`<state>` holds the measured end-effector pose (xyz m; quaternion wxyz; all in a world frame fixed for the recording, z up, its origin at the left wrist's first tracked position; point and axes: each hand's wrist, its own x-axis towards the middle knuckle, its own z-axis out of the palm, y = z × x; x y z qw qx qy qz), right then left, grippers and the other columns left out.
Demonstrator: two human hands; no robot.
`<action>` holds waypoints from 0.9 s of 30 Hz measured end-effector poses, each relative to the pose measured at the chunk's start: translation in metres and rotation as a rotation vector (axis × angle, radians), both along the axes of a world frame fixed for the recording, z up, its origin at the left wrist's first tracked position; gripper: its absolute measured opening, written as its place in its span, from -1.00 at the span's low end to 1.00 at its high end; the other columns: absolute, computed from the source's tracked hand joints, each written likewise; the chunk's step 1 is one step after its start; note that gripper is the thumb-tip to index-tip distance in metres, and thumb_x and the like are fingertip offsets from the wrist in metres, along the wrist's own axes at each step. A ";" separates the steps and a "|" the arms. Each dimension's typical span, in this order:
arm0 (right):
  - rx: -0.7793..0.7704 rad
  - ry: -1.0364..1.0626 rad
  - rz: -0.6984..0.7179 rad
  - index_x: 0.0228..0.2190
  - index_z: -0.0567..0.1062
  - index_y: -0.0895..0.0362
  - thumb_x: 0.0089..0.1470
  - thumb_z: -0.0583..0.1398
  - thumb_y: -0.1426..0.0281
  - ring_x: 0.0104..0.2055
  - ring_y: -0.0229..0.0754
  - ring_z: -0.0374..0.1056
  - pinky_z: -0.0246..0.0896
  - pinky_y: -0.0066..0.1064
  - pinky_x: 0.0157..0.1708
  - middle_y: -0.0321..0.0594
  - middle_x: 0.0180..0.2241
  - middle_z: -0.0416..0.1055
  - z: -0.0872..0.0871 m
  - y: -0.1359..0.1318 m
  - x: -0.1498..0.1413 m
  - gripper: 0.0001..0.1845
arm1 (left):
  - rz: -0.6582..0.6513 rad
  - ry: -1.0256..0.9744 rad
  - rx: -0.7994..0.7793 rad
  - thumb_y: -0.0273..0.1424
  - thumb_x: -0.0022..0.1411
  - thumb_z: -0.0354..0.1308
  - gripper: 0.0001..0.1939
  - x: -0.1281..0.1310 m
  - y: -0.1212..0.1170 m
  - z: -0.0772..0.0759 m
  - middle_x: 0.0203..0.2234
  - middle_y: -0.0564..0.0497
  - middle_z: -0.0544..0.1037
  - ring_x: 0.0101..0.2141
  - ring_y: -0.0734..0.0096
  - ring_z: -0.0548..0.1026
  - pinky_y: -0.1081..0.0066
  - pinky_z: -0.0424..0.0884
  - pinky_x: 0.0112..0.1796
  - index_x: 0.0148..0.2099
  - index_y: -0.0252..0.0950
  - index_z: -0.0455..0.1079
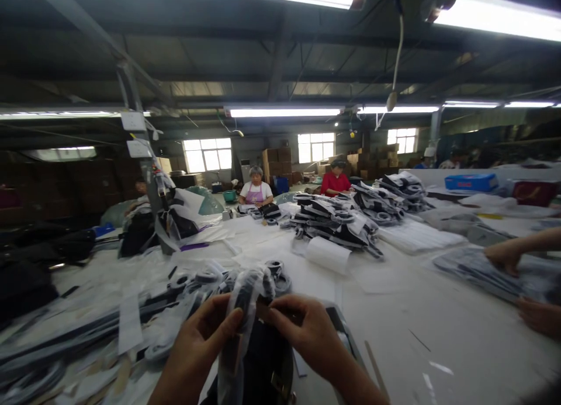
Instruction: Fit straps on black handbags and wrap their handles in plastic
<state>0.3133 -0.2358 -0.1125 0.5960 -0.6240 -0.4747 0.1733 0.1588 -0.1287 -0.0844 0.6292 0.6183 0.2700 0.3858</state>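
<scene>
My left hand [204, 335] and my right hand [302, 329] meet low in the middle of the view. Both pinch the top of a clear plastic bag [245, 303] that wraps a dark strap-like item. The left thumb and fingers close on the bag's left side; the right fingers close on a small brown piece at its right. Below the hands stands a black item with a metal buckle [274, 370], partly hidden by them.
Heaps of bagged black and grey straps [337, 218] cover the long white table [416, 311]. A white roll [328, 254] lies mid-table. Another person's hands [508, 256] work at the right edge. Two seated people [255, 189] face me at the far end.
</scene>
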 end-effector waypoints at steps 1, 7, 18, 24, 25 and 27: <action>0.022 0.029 0.050 -0.29 0.67 0.11 0.10 0.26 0.20 -0.32 -0.11 0.44 0.27 -0.43 -0.34 -0.24 -0.38 0.59 0.005 0.005 -0.002 -0.73 | -0.017 0.006 0.017 -0.16 -0.10 0.46 -0.60 0.000 -0.001 0.001 -0.36 -0.01 0.68 -0.31 0.22 0.60 0.45 0.48 -0.28 -0.23 -0.26 0.54; 0.044 0.198 0.288 -0.29 0.68 0.16 0.10 0.26 0.19 -0.50 -0.30 0.21 0.07 -0.50 -0.49 -0.35 -0.57 0.38 0.017 0.025 -0.006 -0.69 | -0.073 0.012 0.101 -0.16 -0.03 0.42 -0.65 -0.003 0.002 0.004 -0.38 -0.03 0.67 -0.33 0.20 0.60 0.41 0.47 -0.30 -0.24 -0.26 0.54; 0.064 0.473 0.536 -0.20 0.65 0.16 0.08 0.28 0.17 -0.26 -0.05 0.46 0.25 -0.25 -0.04 -0.21 -0.39 0.56 0.032 0.007 -0.019 -0.64 | -0.092 0.046 0.199 -0.16 0.04 0.36 -0.66 -0.013 0.003 0.004 -0.26 -0.09 0.67 -0.21 0.08 0.61 0.35 0.49 -0.23 -0.17 -0.25 0.56; 0.048 0.433 0.364 -0.16 0.64 0.14 -0.08 0.38 0.07 -0.16 0.10 0.51 0.33 -0.16 -0.05 -0.11 -0.30 0.62 0.026 0.017 -0.027 -0.49 | -0.112 0.033 0.124 -0.12 0.01 0.38 -0.61 -0.013 0.002 0.002 -0.43 -0.05 0.67 -0.32 0.12 0.62 0.40 0.47 -0.36 -0.17 -0.25 0.52; 0.039 0.434 0.346 -0.16 0.64 0.14 -0.08 0.38 0.07 -0.16 0.09 0.51 0.34 -0.16 -0.05 -0.11 -0.29 0.62 0.025 0.018 -0.029 -0.49 | -0.114 0.031 0.096 -0.11 0.00 0.39 -0.58 -0.013 0.002 0.000 -0.48 -0.05 0.66 -0.36 0.13 0.62 0.40 0.46 -0.39 -0.16 -0.25 0.51; 0.021 0.435 0.331 -0.16 0.64 0.15 -0.07 0.37 0.05 -0.16 0.09 0.51 0.35 -0.17 -0.05 -0.11 -0.27 0.62 0.024 0.019 -0.031 -0.48 | -0.117 0.002 0.039 -0.11 -0.01 0.40 -0.54 -0.013 0.004 -0.006 -0.49 -0.06 0.66 -0.42 0.15 0.61 0.41 0.45 -0.43 -0.12 -0.25 0.48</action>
